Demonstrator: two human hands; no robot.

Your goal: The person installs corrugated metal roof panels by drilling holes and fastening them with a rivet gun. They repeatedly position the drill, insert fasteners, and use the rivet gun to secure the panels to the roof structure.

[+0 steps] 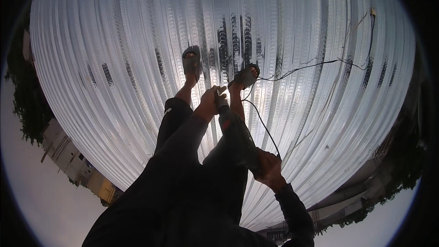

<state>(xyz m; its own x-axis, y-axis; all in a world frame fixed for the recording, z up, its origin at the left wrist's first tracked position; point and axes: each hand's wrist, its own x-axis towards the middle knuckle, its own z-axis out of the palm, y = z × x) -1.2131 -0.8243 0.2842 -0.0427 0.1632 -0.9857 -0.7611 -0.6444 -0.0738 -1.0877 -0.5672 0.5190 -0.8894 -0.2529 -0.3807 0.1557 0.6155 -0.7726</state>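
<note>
A dark corded power drill [238, 130] slants across the space in front of my legs, its nose toward my feet. My right hand [270, 170] is wrapped round its rear handle. At the drill's front end my left hand [210, 102] has its fingers pinched together by the tip. Whatever lies between those fingers is too small and dark to name. Under me is a ribbed, shiny sheet roof [302, 110], with bright light glaring off it near the drill tip.
My sandalled feet, the left [191, 60] and the right [247, 77], stand on the ribs. A black power cord [311, 65] loops from the drill across the sheets to the upper right. Past the curved roof edges are a building [68, 148] and trees [28, 105].
</note>
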